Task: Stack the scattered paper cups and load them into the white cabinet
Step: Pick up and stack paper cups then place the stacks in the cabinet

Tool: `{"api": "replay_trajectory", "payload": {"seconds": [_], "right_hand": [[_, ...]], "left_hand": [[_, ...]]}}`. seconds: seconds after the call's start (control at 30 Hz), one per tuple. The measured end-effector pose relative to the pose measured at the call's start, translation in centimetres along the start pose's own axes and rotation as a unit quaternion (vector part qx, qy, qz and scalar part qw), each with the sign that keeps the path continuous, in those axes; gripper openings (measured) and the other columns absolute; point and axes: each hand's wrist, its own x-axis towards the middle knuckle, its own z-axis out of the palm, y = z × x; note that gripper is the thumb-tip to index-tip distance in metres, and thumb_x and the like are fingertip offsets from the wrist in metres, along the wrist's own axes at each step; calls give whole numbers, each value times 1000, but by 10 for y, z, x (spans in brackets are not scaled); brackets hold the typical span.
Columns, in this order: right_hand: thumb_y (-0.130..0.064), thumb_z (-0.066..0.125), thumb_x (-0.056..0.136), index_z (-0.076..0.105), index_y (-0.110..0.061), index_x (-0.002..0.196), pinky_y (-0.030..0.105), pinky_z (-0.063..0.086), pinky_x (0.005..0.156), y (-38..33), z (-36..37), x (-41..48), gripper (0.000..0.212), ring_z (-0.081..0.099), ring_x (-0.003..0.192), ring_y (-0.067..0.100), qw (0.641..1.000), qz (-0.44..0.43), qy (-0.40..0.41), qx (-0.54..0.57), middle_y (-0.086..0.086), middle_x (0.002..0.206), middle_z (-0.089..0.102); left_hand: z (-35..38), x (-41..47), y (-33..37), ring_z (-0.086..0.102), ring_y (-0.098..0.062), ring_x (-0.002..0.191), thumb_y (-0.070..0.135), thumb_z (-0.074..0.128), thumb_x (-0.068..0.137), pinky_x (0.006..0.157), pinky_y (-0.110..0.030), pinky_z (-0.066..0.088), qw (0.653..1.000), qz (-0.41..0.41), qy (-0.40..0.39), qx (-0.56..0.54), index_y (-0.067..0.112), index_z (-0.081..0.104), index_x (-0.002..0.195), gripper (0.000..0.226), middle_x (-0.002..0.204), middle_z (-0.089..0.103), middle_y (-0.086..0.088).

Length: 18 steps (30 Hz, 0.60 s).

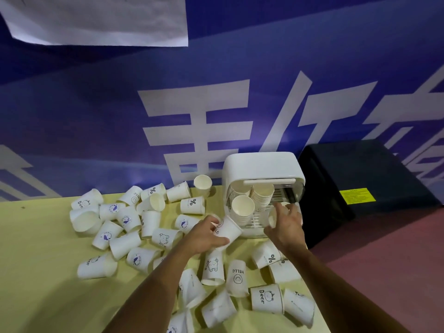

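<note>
Several white paper cups (125,243) lie scattered on the yellow-green table (36,248), most on their sides. My left hand (204,236) grips a tilted "HELLO" cup (229,230) just left of the white cabinet (262,169). The cabinet's clear door (292,197) is lifted, and two stacks of cups (242,209) stand inside. My right hand (287,227) holds a cup (274,216) at the cabinet's opening, on its right side.
A black box (365,179) with a yellow label stands right of the cabinet, off the table. A blue banner wall rises right behind the table. More cups (266,300) lie near the table's front right edge, with reddish floor beyond.
</note>
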Motion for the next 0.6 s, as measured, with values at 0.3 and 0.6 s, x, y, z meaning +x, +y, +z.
{"api": "replay_trajectory", "payload": {"seconds": [0.3,0.6], "right_hand": [[-34,72,82,29,-15,144,40,49,89,13,24,37,78,44,120,29,997,-44,-49,-46,11,134,43],[-44,75,82,41,-7,140,37,50,90,29,47,61,77,47,119,29,988,-116,-37,-97,14,133,48]], "left_hand": [[17,10,-9,63,-11,98,34,81,69,80,-27,54,998,-52,-3,-17,26,55,119,57,111,64,6],[22,20,-18,65,-7,100,36,85,62,91,-37,56,995,-68,28,-61,30,56,121,66,109,68,11]]}}
